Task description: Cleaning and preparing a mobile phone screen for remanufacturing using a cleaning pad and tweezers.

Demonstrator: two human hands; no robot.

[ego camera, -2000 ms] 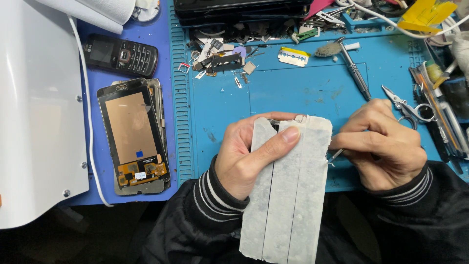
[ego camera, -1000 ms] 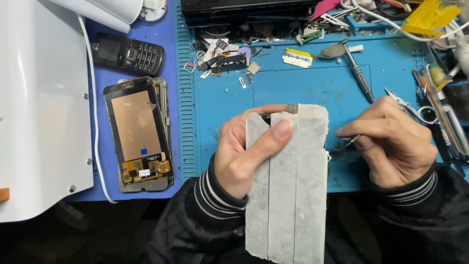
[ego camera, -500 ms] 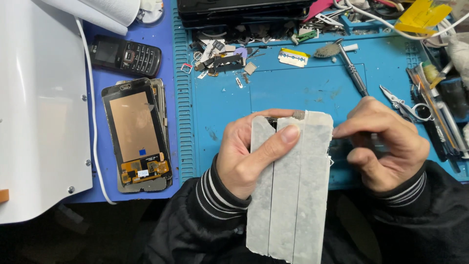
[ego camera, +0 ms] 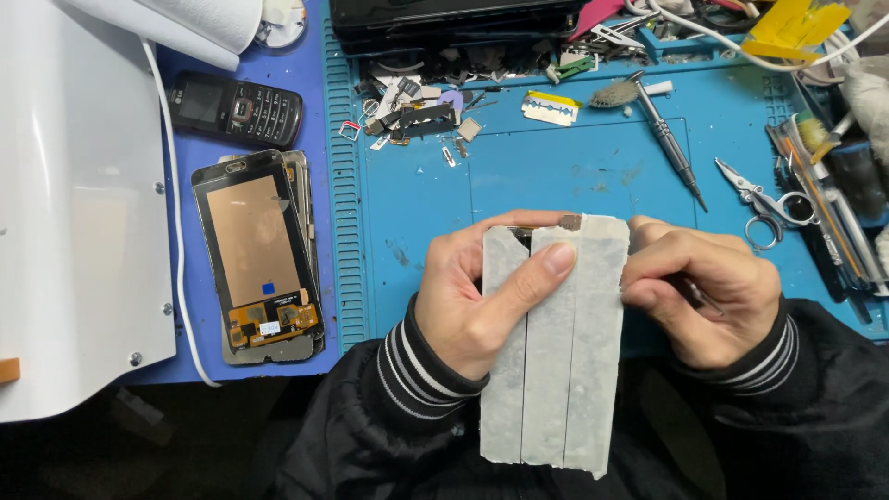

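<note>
My left hand [ego camera: 482, 306] grips a flat phone-sized panel covered with three strips of pale tape [ego camera: 556, 370], thumb laid across its front. My right hand [ego camera: 708, 296] presses against the panel's right edge, pinching a thin metal tool [ego camera: 701, 298] whose tip is hidden by my fingers. Both hands hover over the blue work mat [ego camera: 519, 185] near its front edge.
An opened phone with copper back and flex parts [ego camera: 259, 255] lies left on the mat, a black keypad phone [ego camera: 236, 106] behind it. A razor blade [ego camera: 550, 108], screwdriver [ego camera: 669, 143], scissors [ego camera: 764, 199] and small parts [ego camera: 417, 116] lie behind. A white panel [ego camera: 74, 204] is at left.
My right hand has moved in from the right and now touches the taped panel's right edge; the tool tip is now hidden. The left hand keeps its hold.
</note>
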